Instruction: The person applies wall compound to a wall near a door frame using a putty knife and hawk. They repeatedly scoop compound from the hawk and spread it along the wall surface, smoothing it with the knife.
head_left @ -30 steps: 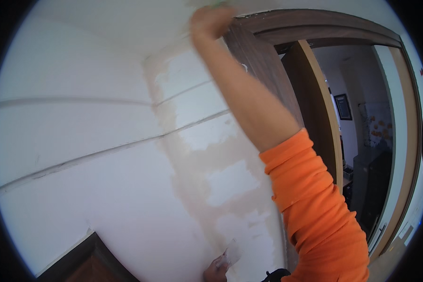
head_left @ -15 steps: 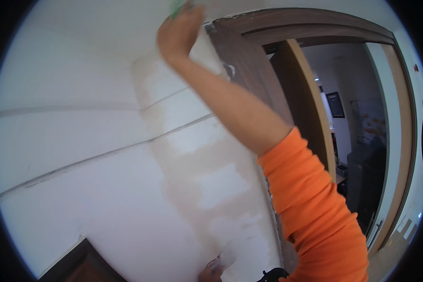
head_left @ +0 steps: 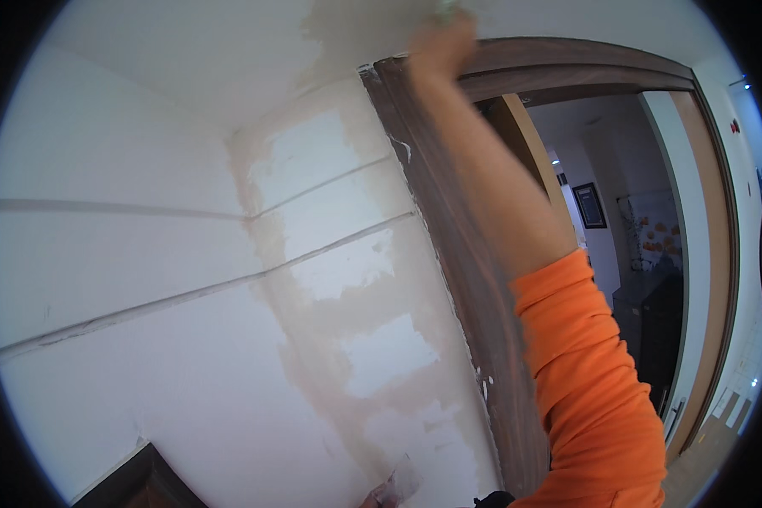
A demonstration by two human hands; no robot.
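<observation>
Fingers of the raised right hand look curled about a small green thing, though blur hides the exact grip; those of the left hand, cut off by the lower edge, clasp a translucent blade. Largest is the patched white wall, then the brown door frame. An orange sleeve and bare forearm block part of that frame and the door. Beyond hangs a dark-framed picture. Blade sits low before the wall; the green thing, up by the frame's top.
</observation>
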